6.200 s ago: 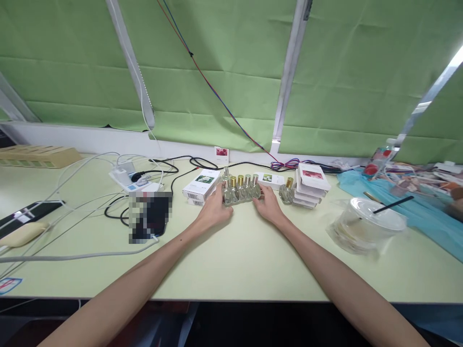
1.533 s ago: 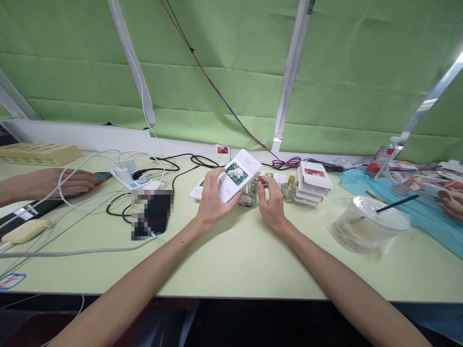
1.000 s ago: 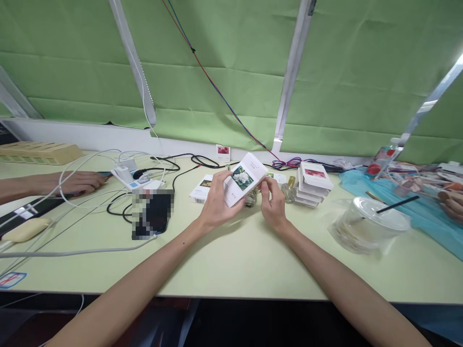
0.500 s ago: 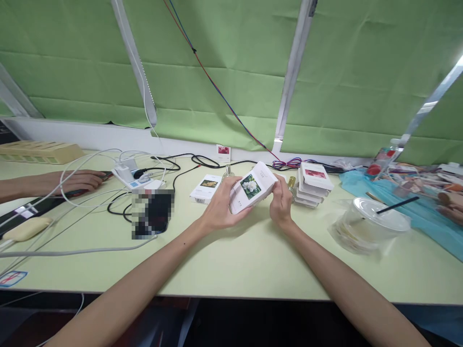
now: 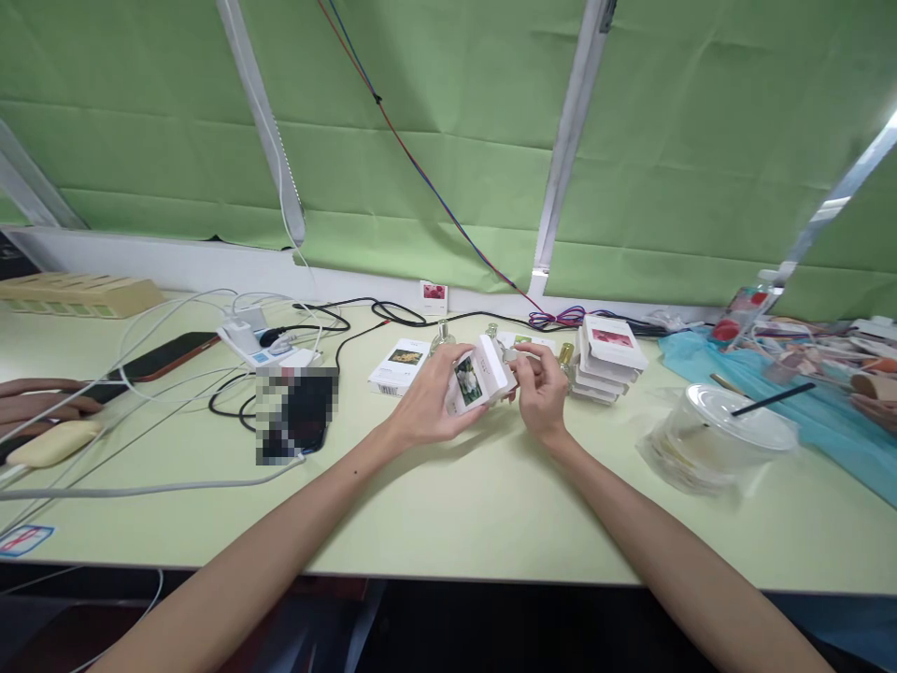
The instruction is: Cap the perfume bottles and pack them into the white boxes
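Box [image 5: 468, 381] now aloft in left hand [image 5: 426, 404]

Bare forearms [image 5: 294, 533], small mole [image 5: 355, 472] on left

The white box [image 5: 480, 377] in your left hand [image 5: 429, 400] bears a white flower on green; right of your right hand [image 5: 541, 391], white stacked boxes [image 5: 608, 361] show pink.

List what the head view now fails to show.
Head view:
White box in left hand: lettering too small.
Right hand: its fingers hide whether it grips anything.
Gold-capped bottle: body partly behind that hand.
Dark device: partly masked by pixelation.
Other person's hand: cut off at left edge.
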Tool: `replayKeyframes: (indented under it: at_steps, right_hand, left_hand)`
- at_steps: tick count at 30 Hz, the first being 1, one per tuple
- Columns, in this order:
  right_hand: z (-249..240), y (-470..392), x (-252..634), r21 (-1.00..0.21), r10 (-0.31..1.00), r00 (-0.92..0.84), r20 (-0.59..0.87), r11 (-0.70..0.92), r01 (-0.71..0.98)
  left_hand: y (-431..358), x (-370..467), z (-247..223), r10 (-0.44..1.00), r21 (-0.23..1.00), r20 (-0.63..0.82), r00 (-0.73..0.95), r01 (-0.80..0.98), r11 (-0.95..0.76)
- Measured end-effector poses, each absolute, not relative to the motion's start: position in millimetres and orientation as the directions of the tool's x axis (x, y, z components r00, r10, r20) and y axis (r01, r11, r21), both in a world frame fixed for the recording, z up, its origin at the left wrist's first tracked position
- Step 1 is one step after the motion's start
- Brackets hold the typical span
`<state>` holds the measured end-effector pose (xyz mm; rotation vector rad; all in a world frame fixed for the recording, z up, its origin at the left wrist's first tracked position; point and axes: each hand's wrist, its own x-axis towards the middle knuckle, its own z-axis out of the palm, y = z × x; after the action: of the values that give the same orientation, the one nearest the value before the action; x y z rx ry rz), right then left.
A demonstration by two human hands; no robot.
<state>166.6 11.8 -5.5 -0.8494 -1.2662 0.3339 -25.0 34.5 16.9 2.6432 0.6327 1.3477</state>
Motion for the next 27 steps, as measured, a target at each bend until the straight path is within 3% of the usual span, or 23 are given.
replayKeyframes:
  at_steps: [10,19,23,27]
  right_hand:
    - [-3.8,5.1,162.1,-0.657,0.653,0.122,0.748,0.701,0.277]
    - [-4.7,4.0,160.4,-0.656,0.659,0.096,0.746,0.704,0.272]
    - [-5.1,3.7,159.8,-0.652,0.659,0.081,0.748,0.707,0.273]
    - [-3.5,2.0,158.5,-0.632,0.647,0.045,0.761,0.723,0.279]
  left_hand:
    - [34.1,-27.2,17.8,0.435,0.289,0.706,0.559,0.332,-0.898]
    - [33.9,-27.7,17.5,0.467,0.326,0.702,0.537,0.341,-0.882]
    - [35.4,-26.1,14.6,0.518,0.407,0.716,0.469,0.322,-0.855]
    - [36.0,-25.0,10.7,0.636,0.568,0.670,0.383,0.286,-0.772]
